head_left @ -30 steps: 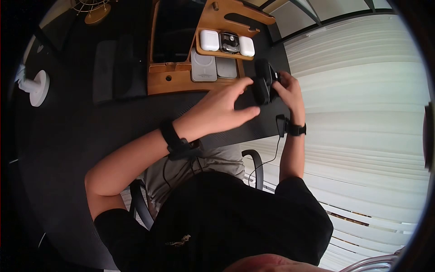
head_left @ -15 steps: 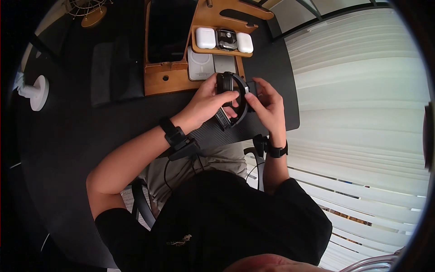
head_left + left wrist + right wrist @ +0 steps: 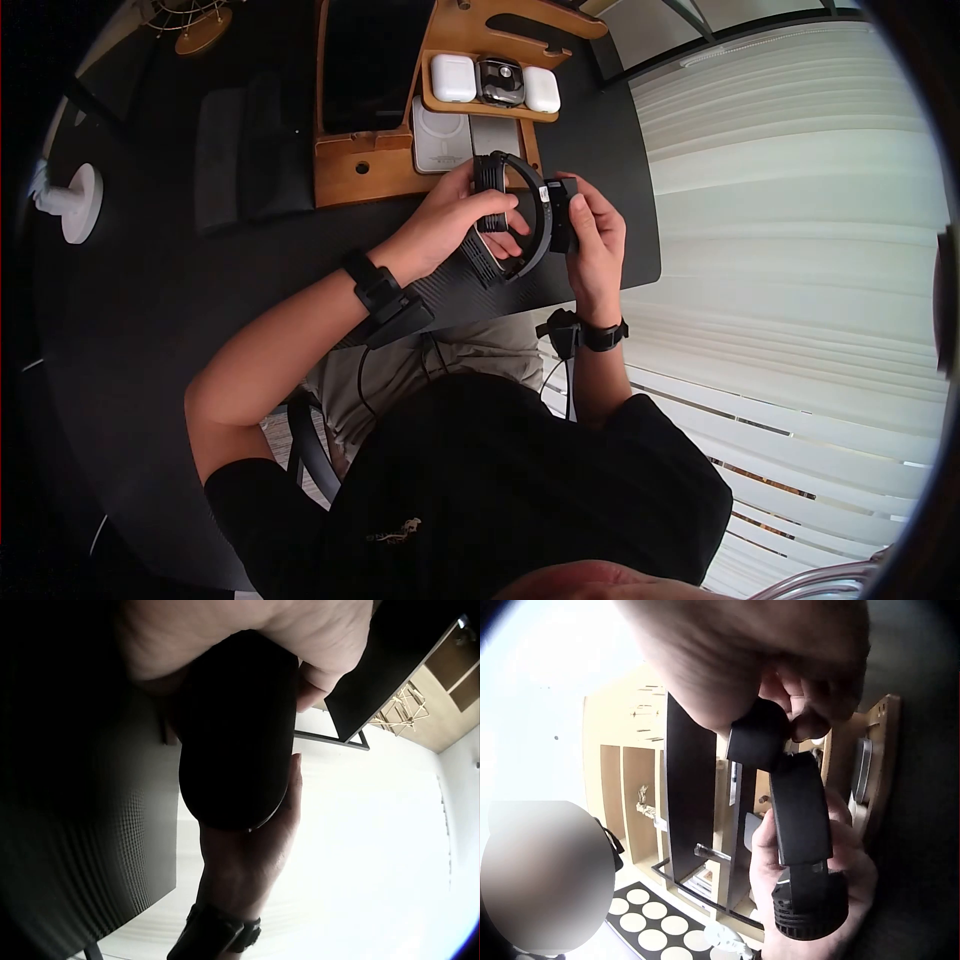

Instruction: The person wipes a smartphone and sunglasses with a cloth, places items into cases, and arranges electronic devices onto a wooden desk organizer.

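Left hand (image 3: 452,215): gripping the black headphones (image 3: 802,814) at the ear cups (image 3: 490,180), thumb lying across the upper one.
Right hand (image 3: 600,240): pinching a small black block (image 3: 561,228) between thumb and fingers.
Block vs headband (image 3: 546,222): sitting right at the crown; contact looking likely, not certain.
Change: a second ago left was reaching, fingers apart, headphones farther right by the right hand. Now left is gripping; right thumb is resting on the block instead of near the band.
Meaning: my read, left is taking the support, so right is working the block.
Headband direction: crown bowing toward right hand, open side facing left.
Long axis: headphones running cup to cup, roughly away from the person; block running about parallel.
Headphones location: hanging between the hands, above the counter's (image 3: 600,140) front edge, nearer than the wooden stand (image 3: 400,182).
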{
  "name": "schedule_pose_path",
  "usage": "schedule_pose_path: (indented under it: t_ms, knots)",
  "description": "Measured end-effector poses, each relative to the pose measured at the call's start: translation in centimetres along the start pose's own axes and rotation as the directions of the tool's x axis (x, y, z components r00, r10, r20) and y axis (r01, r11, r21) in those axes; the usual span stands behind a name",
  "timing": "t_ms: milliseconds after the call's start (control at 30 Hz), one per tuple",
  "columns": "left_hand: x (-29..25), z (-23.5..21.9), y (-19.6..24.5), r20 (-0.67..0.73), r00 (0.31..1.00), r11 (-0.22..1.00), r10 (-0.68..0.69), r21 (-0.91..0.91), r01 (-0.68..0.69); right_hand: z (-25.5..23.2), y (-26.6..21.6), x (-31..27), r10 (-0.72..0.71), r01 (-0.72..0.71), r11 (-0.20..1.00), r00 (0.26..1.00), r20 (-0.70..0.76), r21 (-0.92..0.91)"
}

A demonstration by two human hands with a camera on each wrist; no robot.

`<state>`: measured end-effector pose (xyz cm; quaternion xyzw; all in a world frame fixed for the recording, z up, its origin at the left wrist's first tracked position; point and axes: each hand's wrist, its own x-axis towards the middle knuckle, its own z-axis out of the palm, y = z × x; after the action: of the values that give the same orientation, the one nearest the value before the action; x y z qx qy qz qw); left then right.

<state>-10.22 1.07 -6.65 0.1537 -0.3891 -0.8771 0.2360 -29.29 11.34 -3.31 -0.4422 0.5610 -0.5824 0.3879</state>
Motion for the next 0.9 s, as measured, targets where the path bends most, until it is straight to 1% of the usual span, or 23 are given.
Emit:
schedule_pose_path:
  t_ms: [67, 133, 233, 367, 433, 500, 567, 667, 733, 767, 833, 900]
  knots:
    - [0.0, 0.0, 0.0, -0.002, 1.000, 1.000, 0.003, -0.014, -0.003, 0.6, -0.2, 0.0, -0.007, 0.007, 1.000, 1.000, -0.012, -0.011]
    - [-0.1, 0.0, 0.0, -0.004, 1.000, 1.000, 0.006, -0.027, -0.006, 1.1, -0.4, 0.0, -0.072, 0.068, 0.991, 0.997, -0.035, -0.112]
    - [-0.1, 0.0, 0.0, 0.004, 1.000, 0.998, 0.023, -0.060, -0.022, 1.8, -0.7, 0.1, -0.102, 0.095, 0.982, 0.994, -0.036, -0.161]
    - [0.1, -0.4, -0.4, 0.013, 0.999, 0.997, 0.034, -0.067, -0.033, 1.6, -0.9, 0.0, -0.078, 0.076, 0.981, 0.997, -0.005, -0.181]
    - [0.2, -0.3, -0.4, 0.022, 0.999, 0.997, 0.042, -0.072, -0.040, 1.4, -0.6, 0.0, -0.092, 0.087, 0.962, 0.996, -0.005, -0.260]
    - [0.0, -0.2, -0.3, -0.005, 0.996, 0.996, 0.085, -0.040, -0.085, 1.3, -0.6, 0.0, -0.073, 0.070, 0.957, 0.997, -0.001, -0.283]
    - [-0.1, 0.1, -0.1, -0.018, 0.996, 0.995, 0.088, -0.038, -0.089, 1.3, -0.7, -0.1, -0.055, 0.053, 0.950, 0.998, 0.003, -0.306]
    - [-0.1, 0.1, 0.0, -0.024, 0.996, 0.996, 0.083, -0.042, -0.084, 1.4, -1.2, 0.0, -0.073, 0.078, 0.936, 0.997, 0.027, -0.342]
    - [-0.1, 0.1, -0.1, -0.018, 0.997, 0.996, 0.076, -0.052, -0.076, 1.5, -1.8, -0.1, -0.036, 0.047, 0.899, 0.999, 0.033, -0.436]
    - [-0.1, 0.1, -0.1, -0.020, 0.997, 0.996, 0.074, -0.046, -0.075, 1.4, -1.5, -0.1, -0.035, 0.046, 0.899, 0.999, 0.034, -0.436]
    - [-0.2, 0.1, 0.0, -0.024, 0.997, 0.996, 0.074, -0.041, -0.075, 1.2, -0.5, -0.1, -0.081, 0.082, 0.923, 0.997, 0.020, -0.377]
    - [-0.3, 0.2, 0.1, -0.028, 0.997, 0.997, 0.076, -0.029, -0.076, 1.2, -0.6, -0.2, -0.078, 0.083, 0.909, 0.997, 0.028, -0.408]
